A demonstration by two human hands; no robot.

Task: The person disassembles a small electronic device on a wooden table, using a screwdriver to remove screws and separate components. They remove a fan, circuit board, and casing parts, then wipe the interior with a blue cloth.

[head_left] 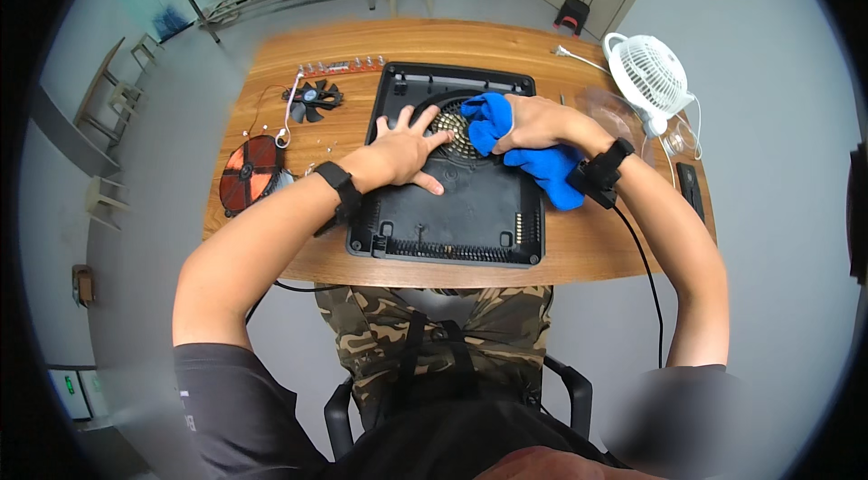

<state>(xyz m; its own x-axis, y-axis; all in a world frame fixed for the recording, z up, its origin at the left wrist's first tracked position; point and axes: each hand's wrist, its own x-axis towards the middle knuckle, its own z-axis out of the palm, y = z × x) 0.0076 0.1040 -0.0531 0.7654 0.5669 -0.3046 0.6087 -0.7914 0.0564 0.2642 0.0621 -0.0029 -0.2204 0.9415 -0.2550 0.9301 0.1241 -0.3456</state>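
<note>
A black plastic appliance housing [452,218] lies on the wooden table in front of me, with a round vent grille [455,133] in its upper half. My left hand [404,151] rests on the housing with its fingers spread, the fingertips at the left side of the grille. In my right hand [535,121] a blue cloth [549,171] is bunched up. Part of that cloth presses near the grille's right edge, and the rest hangs over the housing's right side. My right fingers are partly hidden by the cloth.
Left of the housing lie a small black fan [314,98], a copper coil disc [250,174] and a red circuit strip [339,67]. A white fan [648,73] with its cord stands at the right back. Near the right edge lies a black bar-shaped object [689,189]. Stools stand beyond the table [470,35].
</note>
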